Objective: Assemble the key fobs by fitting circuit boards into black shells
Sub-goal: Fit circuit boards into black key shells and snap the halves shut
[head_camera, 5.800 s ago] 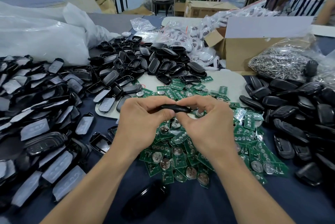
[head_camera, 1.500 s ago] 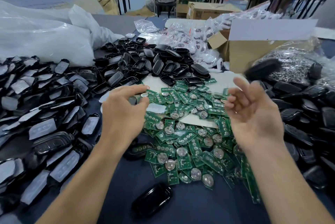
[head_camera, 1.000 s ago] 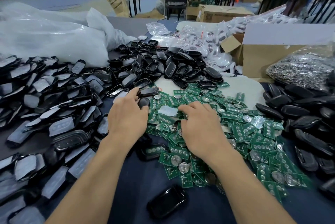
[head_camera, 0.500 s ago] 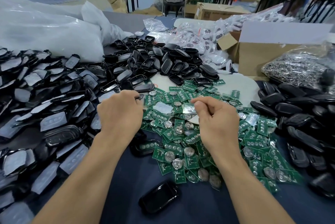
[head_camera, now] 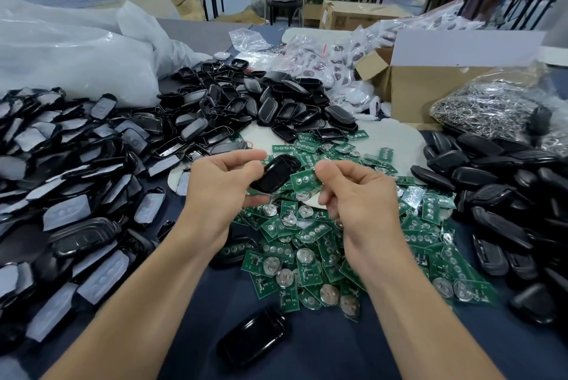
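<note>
Black shell: held tilted above the heap, gripped at its left end by the left hand, thumb on top.
Circuit board: green, pinched between thumb and forefinger of the right hand, just beside the shell's right edge; contact cannot be told.
Both hands are raised, close together.
Below them: loose pile of green boards on the dark blue tabletop.
One glossy shell lies alone at the near edge.
Open shell halves heaped behind; grey-padded parts left; closed black fobs right.
Cardboard box far right.
</note>
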